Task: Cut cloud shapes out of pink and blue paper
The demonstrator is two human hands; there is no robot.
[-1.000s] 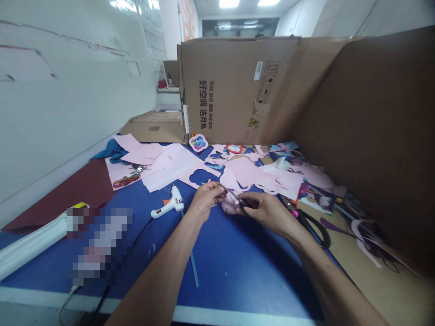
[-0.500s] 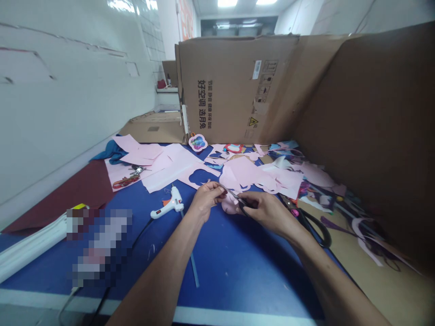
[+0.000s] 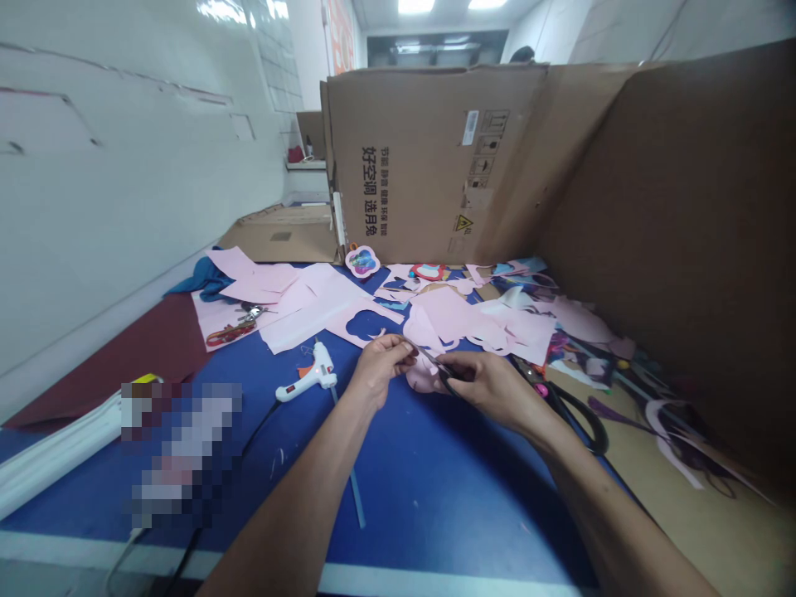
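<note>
With left hand (image 3: 382,365), pinches thumb and fingers together beside the tips of the small scissors (image 3: 446,378); cannot tell for sure the thing caught between them. With right hand (image 3: 485,385), grasps these scissors near the handles, pointing the blades toward the left fingertips. Holds both hands close together, probably for steadier control of small movements. Cannot tell the exact opening of the blades.

Just under the scissors, between the hands, shows a pink cut-out (image 3: 421,379), near enough for easy handling. Cannot tell if touching the left fingers.

Beyond the hands, spreads out pink sheets (image 3: 444,311), overlapping, perhaps to leave the nearer part of the blue table (image 3: 423,489) for working. To the left of the left hand, rests a white glue gun (image 3: 308,380), with nozzle directed away from the forearm, perhaps for safety, but within easy reach. By the left forearm, lies a thin blue strip (image 3: 356,497).

Beside the right wrist, on its outer side, shows larger scissors (image 3: 542,390), probably put there for convenient reach. Farthest from the hands, stands a cardboard box (image 3: 423,166), perhaps as a screen behind the papers.
</note>
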